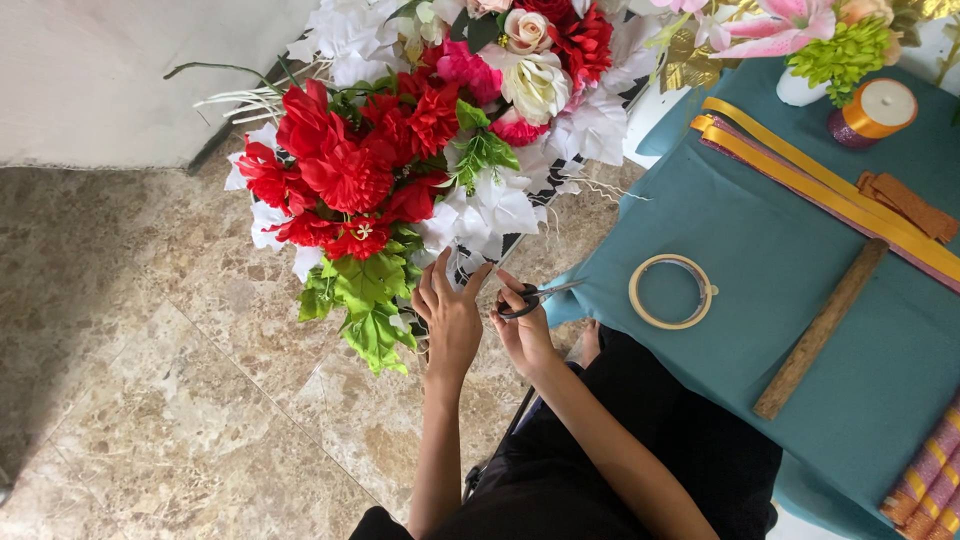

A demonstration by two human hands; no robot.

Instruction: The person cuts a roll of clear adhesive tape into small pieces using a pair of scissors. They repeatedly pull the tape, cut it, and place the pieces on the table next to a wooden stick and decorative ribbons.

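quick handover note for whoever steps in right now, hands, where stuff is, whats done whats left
Left hand: pressed against the base of the flower arrangement, steadying it.
Right hand: holds black scissors, blades pointing toward the teal table.
On the table: tape ring, wooden stick, yellow ribbons, ribbon spool.
Done: blooms and leaves look in place.
Left: apparently trimming at the base; what exactly is being cut is hidden.

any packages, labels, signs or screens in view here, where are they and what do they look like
No packages, labels, signs or screens show.
Nearest to packaging: ribbon spool, far right on the teal cloth, round, gold band, white top, purple base.
Tape roll, mid cloth, flat tan ring.
Right hand holds scissors beside the left hand, under the red and white flower arrangement.
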